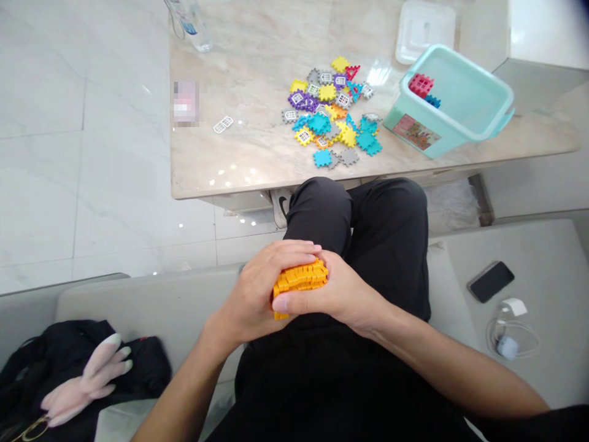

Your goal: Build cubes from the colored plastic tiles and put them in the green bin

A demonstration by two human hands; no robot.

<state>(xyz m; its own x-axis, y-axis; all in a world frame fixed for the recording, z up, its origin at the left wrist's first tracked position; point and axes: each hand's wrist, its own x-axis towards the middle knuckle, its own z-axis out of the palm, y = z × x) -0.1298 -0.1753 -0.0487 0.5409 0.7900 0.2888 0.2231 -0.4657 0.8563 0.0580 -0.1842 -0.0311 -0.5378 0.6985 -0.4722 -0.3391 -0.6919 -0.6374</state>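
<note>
Between both hands, over my lap, sits a stack of orange interlocking tiles point(301, 277) with toothed edges. My left hand point(257, 285) wraps it from the left, fingers across the far side. From the right, my right hand point(338, 288) closes round it, the thumb lying along the near side. Part of the stack is hidden by the fingers. On the table, a loose heap of toothed building tiles point(319, 124) in yellow, purple, teal, grey and orange lies spread out, some with white window inserts.
A mint-green bin point(460, 126) with a few red and blue tiles inside stands right on the marble table point(248, 156). Behind it lies a white lid point(426, 31). A bottle point(196, 27) and white window pieces point(223, 124) are left. A phone point(491, 282) and charger point(507, 347) rest on the sofa.
</note>
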